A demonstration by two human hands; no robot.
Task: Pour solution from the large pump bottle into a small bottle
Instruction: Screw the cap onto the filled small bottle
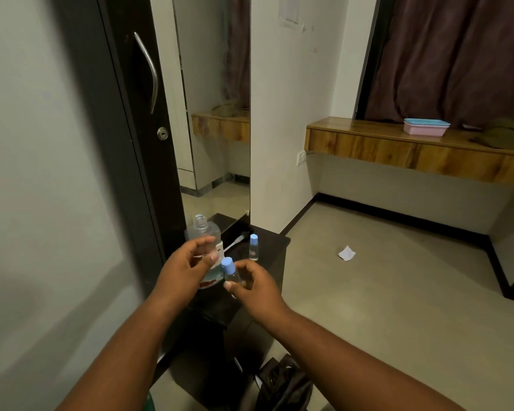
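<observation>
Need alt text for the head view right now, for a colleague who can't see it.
The right hand grips a capped small bottle over a dark cabinet top, while the left hand hovers by the open large bottle. A second small bottle stands behind.

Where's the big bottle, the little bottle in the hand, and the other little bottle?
big bottle [204, 232]: head view, clear shoulder below its open neck.
held small bottle [228, 266]: head view, blue cap.
standing small bottle [253, 247]: head view, clear body.

You can make out only scraps of black print on the white label of the large pump bottle [204, 232], beside your left hand [187, 262]; they are too blurred to read.
</observation>
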